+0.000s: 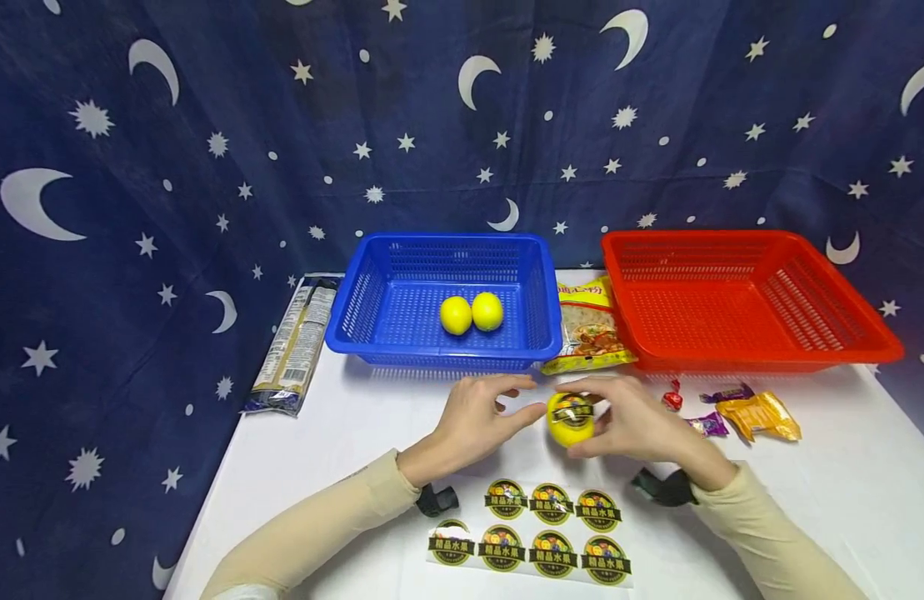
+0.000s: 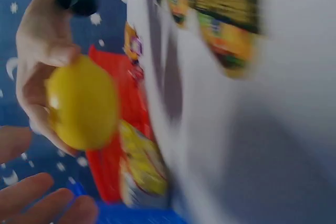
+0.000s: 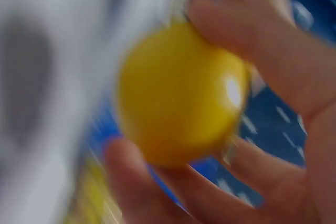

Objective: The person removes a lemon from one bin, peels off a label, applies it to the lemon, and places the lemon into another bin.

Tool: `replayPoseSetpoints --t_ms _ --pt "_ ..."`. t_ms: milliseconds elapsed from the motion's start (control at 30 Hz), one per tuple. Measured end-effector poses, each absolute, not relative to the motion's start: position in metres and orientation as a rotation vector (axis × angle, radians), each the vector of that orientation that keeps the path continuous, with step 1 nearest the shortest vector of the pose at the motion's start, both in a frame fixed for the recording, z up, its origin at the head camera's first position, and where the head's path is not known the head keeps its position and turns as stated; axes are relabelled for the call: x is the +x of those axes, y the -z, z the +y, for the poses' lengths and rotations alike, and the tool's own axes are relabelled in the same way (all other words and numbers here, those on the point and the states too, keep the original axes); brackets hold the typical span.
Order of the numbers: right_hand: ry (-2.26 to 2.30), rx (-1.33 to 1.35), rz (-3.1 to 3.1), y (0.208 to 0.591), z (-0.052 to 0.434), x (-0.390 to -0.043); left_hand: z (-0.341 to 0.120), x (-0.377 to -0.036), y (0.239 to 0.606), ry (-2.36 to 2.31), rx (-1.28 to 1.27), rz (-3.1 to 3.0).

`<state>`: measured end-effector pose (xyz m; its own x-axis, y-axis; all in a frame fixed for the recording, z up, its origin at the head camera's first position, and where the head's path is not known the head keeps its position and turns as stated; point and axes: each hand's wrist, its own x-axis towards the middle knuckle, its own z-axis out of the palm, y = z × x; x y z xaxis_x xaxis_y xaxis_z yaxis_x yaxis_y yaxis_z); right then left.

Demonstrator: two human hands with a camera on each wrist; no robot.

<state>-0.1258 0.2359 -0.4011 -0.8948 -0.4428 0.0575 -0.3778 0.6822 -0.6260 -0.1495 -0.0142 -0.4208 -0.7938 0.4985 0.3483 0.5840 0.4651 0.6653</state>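
Note:
My right hand (image 1: 636, 421) grips a yellow lemon (image 1: 566, 432) above the table, thumb on one side and fingers on the other. A round black-and-gold label (image 1: 573, 410) is on the lemon's upper face. In the right wrist view the lemon (image 3: 178, 98) shows blurred, its label out of sight. Just left of the fruit, my left hand (image 1: 467, 421) has its thumb and fingers spread apart and holds nothing. In the left wrist view, a gap shows between its fingers (image 2: 44, 203) and the lemon. Below both hands lies a sheet of matching round labels (image 1: 532, 533).
Two lemons (image 1: 471, 313) lie in a blue basket (image 1: 442, 360) at the back. To its right stand a yellow food bag (image 1: 587, 325) and a red basket (image 1: 731, 364). Several wrapped candies (image 1: 760, 416) lie at the right, and a dark packet (image 1: 292, 346) at the left.

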Motion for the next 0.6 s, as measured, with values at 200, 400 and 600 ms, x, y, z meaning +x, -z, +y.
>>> replayPoseSetpoints --t_ms 200,400,600 --pt "0.895 -0.482 2.988 0.338 0.322 -0.128 0.041 -0.155 0.402 1.064 -1.187 -2.405" --pt "0.612 -0.208 3.081 0.307 0.374 -0.181 0.104 -0.170 0.386 0.748 -1.183 -2.536" --pt "0.538 -0.212 2.979 0.316 0.396 -0.246 0.145 -0.187 0.384 0.401 -0.980 -2.716"
